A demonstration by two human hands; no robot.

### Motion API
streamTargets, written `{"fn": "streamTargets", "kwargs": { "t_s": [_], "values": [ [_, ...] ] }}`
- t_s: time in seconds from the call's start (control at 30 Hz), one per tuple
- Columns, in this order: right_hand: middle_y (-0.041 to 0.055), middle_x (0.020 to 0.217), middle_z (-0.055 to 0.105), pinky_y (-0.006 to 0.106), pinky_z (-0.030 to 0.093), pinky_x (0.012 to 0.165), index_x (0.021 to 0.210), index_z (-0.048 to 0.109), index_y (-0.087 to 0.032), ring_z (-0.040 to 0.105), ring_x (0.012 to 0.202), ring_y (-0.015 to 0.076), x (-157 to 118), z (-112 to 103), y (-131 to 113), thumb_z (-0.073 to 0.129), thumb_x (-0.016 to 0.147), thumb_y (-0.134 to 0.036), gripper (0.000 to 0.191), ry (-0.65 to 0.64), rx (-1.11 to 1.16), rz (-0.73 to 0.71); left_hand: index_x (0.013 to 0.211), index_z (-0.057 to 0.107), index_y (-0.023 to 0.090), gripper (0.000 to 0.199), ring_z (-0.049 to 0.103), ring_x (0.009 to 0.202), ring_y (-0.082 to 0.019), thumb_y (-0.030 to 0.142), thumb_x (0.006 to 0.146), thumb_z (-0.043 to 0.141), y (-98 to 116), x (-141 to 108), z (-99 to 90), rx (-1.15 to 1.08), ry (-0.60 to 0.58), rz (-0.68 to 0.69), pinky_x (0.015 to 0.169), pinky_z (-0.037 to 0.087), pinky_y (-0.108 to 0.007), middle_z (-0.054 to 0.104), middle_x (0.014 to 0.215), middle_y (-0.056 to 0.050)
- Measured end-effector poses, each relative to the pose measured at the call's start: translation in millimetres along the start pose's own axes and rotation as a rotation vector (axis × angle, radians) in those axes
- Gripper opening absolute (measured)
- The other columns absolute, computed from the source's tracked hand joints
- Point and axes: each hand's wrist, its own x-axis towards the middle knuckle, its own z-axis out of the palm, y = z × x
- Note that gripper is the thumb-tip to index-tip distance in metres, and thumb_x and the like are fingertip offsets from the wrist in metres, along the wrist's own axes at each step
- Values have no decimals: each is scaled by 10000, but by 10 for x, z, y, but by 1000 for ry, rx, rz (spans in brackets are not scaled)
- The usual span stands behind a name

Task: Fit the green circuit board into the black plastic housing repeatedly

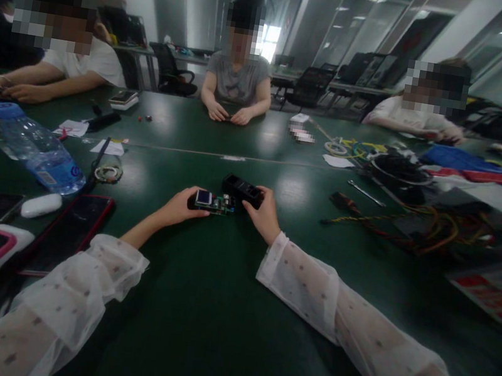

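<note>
Near the middle of the dark green table (190,331), my left hand (181,204) is closed on a small green circuit board (218,206) with a little square screen at its left end. My right hand (265,212) is closed on a black rectangular case (242,189), its thumb in front and fingers behind. The case lies tilted just behind and to the right of the board, close to its right end. Whether the two touch cannot be made out.
Water bottles (42,148), phones (68,229) and a white earbud case (41,205) lie at left. A wrench (367,194), bundled cables (398,221) and a red-and-white box (496,290) are at right. Three people sit across the table; another is farther back left.
</note>
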Motion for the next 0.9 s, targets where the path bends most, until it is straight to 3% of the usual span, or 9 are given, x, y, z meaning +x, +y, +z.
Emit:
{"fn": "streamTargets", "kwargs": {
  "t_s": [0.13,0.33,0.9],
  "values": [
    [145,1209,568,542,449,1002,1268,455,-184,535,1158,328,-6,-13,-3,701,721,-225,601,30,-63,-12,1232,565,221,542,586,1152,-264,423,764,747,10,-1,-14,-2,-10,3,1004,442,-484,622,1248,-90],
    [138,1190,566,551,447,987,1244,479,-181,529,1127,335,-3,-16,-5,709,722,-254,575,29,-112,-12,1245,556,227,561,574,1176,-272,388,747,758,-29,8,-8,0,-6,13,1024,423,-502,616,1265,-88],
    [116,1147,596,582,459,976,1208,510,-206,579,1069,317,18,-6,32,745,712,-221,549,11,-16,-18,1248,567,232,562,579,1151,-283,388,741,752,-32,2,-1,12,6,9,1004,431,-506,626,1240,-88]
  ]
}}
